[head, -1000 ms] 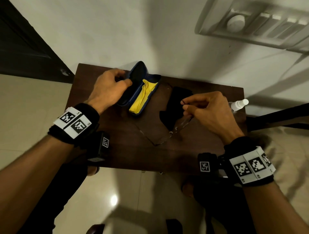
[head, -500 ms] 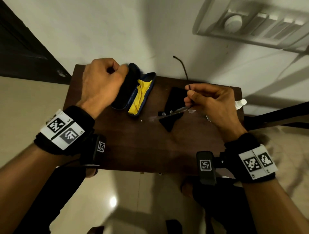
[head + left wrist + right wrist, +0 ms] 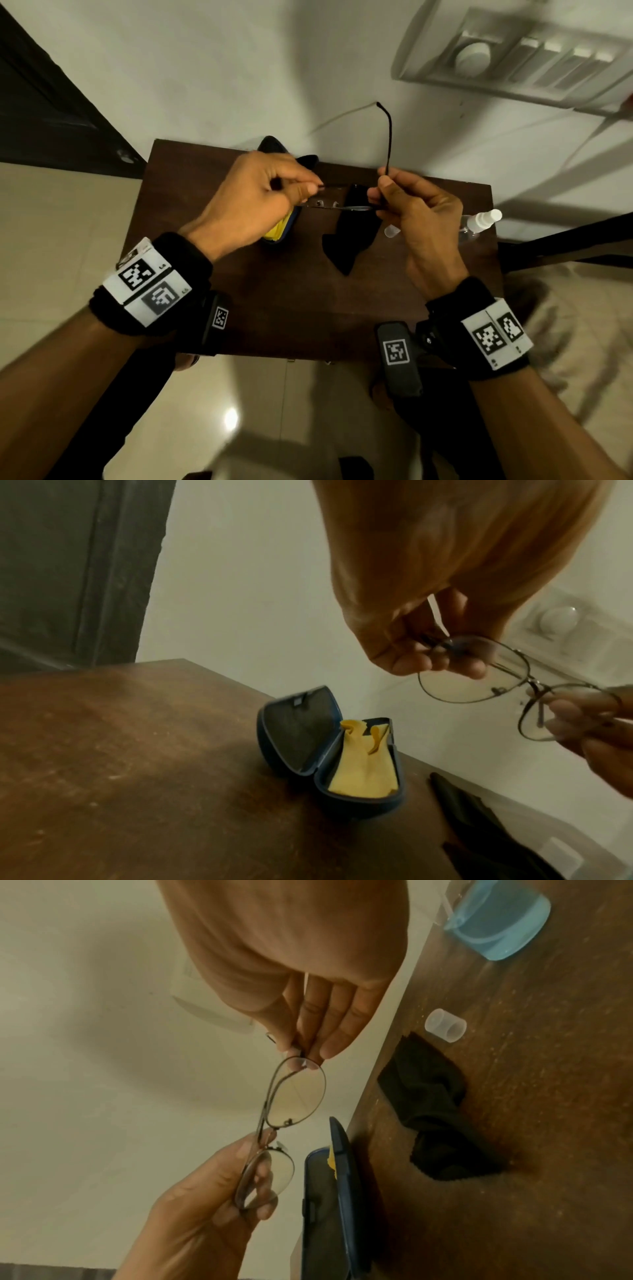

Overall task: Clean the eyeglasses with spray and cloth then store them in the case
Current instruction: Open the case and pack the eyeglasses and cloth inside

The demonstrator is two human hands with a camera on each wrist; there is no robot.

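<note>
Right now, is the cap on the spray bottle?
No, the clear cap lies on the table beside the black cloth, apart from the spray bottle.

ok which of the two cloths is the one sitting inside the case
The yellow cloth, bunched inside the open blue case. The black cloth lies loose on the table, to the right of the case.

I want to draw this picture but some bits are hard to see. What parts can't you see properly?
- Case, head view: the left hand covers most of it.
- Spray bottle, right wrist view: the top edge cuts it off, nozzle unseen.
- Black cloth, left wrist view: dark and cut by the bottom edge.
- Eyeglasses, head view: lenses edge-on and thin; the right hand hides one end.
- Any smudges on the lenses: too small in every view.
</note>
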